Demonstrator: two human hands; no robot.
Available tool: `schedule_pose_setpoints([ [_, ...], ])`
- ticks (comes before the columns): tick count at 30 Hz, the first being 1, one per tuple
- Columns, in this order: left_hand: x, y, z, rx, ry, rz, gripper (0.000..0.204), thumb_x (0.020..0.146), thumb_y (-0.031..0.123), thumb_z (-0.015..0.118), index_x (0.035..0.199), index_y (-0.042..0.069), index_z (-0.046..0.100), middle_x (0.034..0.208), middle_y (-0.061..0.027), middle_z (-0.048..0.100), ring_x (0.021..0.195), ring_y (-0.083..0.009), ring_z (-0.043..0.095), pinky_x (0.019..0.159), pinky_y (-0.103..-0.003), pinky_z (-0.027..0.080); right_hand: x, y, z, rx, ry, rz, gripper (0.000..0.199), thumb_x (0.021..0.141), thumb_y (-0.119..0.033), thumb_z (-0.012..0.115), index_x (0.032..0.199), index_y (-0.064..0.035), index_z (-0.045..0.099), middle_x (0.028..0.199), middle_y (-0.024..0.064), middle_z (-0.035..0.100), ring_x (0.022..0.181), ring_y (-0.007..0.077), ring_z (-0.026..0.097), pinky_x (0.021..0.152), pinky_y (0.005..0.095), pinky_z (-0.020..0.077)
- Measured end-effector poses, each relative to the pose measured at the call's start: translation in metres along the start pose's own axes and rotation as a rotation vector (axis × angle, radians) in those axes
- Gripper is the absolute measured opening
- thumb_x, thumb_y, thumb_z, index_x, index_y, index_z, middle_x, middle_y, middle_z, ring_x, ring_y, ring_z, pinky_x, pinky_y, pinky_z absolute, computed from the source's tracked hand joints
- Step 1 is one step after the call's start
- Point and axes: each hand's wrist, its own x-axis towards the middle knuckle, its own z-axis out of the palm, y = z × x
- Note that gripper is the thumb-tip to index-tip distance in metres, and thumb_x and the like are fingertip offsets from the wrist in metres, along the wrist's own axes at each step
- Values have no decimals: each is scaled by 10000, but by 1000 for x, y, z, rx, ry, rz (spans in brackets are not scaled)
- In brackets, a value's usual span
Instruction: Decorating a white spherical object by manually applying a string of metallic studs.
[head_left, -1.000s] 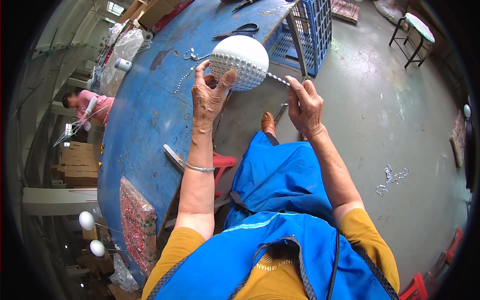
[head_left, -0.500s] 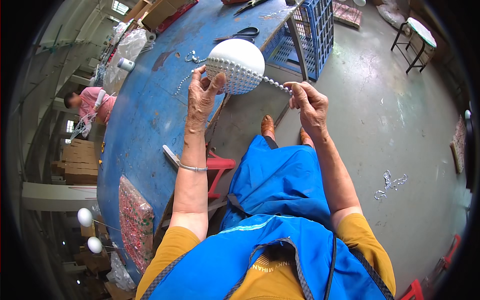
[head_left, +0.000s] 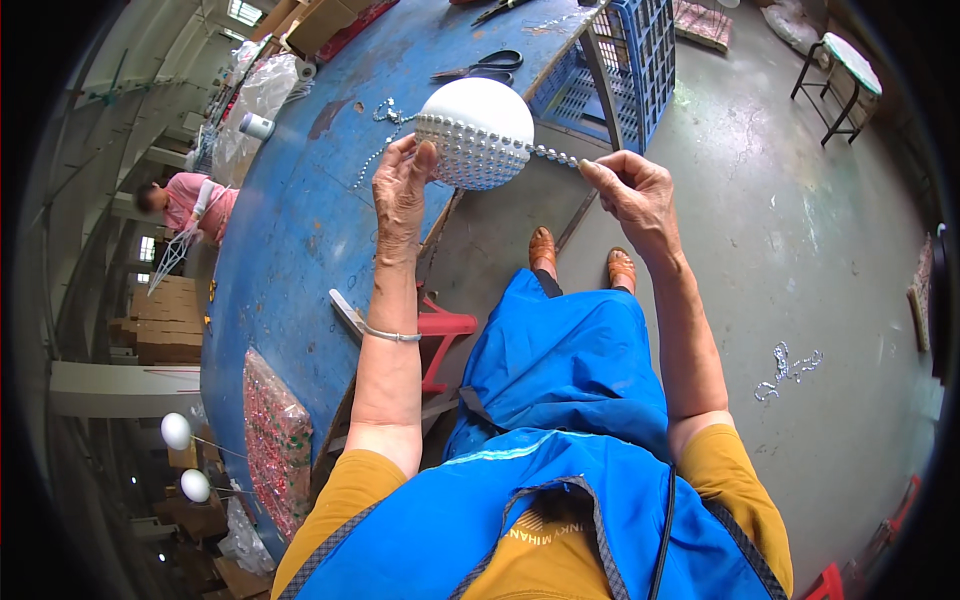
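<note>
Blue table (head_left: 300, 230) runs up our left side, grey concrete floor (head_left: 800, 250) on the right. We hold a white ball (head_left: 478, 130) over the table's edge, just above our knees. Left hand (head_left: 402, 190) cups the ball from the left, fingers spread and pressed against its beaded lower half. Right hand (head_left: 635, 190) sits just right of it, thumb and forefinger pinched shut on a bead string (head_left: 555, 154) that runs taut from the ball's side. Bare white top of the ball shows above the bead rows.

Around us: scissors (head_left: 490, 66) on the table past the ball, a loose chain (head_left: 385, 110) near them, a small can (head_left: 258, 126) further left, a red-patterned packet (head_left: 275, 440) near our left elbow. Blue crate (head_left: 640, 55) stands at the table's end, close behind the string. Red stool (head_left: 445, 335) under our left arm. Another person in pink (head_left: 190, 205) works beyond the table's far side, well apart. Scrap chain (head_left: 785, 365) lies on the floor to the right, a small stool (head_left: 835, 70) far off. Right side is open floor; the left is hemmed by the table.
</note>
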Motion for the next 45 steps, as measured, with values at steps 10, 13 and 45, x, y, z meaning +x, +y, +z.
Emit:
schedule_pose_setpoints([
  [10, 5, -6, -2, 114, 188, 210, 617, 778, 430, 751, 1182, 0, 570, 1018, -58, 644, 898, -112, 590, 809, -250, 473, 12, -2, 13, 224, -83, -23, 184, 870, -159, 679, 907, 19, 653, 691, 34, 623, 626, 81, 595, 558, 217, 485],
  [13, 4, -1, -4, 176, 166, 132, 662, 742, 433, 780, 1189, -5, 564, 1042, -79, 638, 917, -133, 596, 803, -266, 485, 13, -10, 10, 174, -74, 9, 180, 872, -149, 673, 924, 22, 653, 716, 48, 635, 635, 92, 606, 569, 223, 497],
  [45, 1, -16, -5, 24, 74, 55, 591, 755, 410, 775, 1110, -24, 586, 949, -62, 661, 832, -105, 608, 766, -260, 490, 32, -24, 32, 440, -53, -68, 163, 848, -110, 687, 942, 21, 661, 815, 99, 680, 721, 136, 659, 668, 262, 556],
])
